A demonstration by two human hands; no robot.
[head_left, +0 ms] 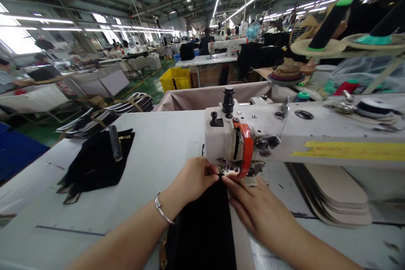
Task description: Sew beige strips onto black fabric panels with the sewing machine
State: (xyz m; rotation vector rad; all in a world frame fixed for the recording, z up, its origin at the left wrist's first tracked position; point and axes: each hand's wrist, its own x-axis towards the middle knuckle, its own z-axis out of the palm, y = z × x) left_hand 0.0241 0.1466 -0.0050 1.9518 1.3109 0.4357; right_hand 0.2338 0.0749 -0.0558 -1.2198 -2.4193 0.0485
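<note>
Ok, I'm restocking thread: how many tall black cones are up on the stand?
2: the green-topped cone and, right of it, the teal-based cone. Others may be hidden.

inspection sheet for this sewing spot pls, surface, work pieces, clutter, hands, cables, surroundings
surface: white table, small dark marks at right
job's things: black fabric runs up to the sewing machine
clutter: dark-handled item on black pieces; beige stack at right
hands: left hand pinches the fabric; right hand has fingertips beside it, grip unclear
cables: nothing seen on the tabletop
surroundings: yellow bin, another machine, people behind
</note>
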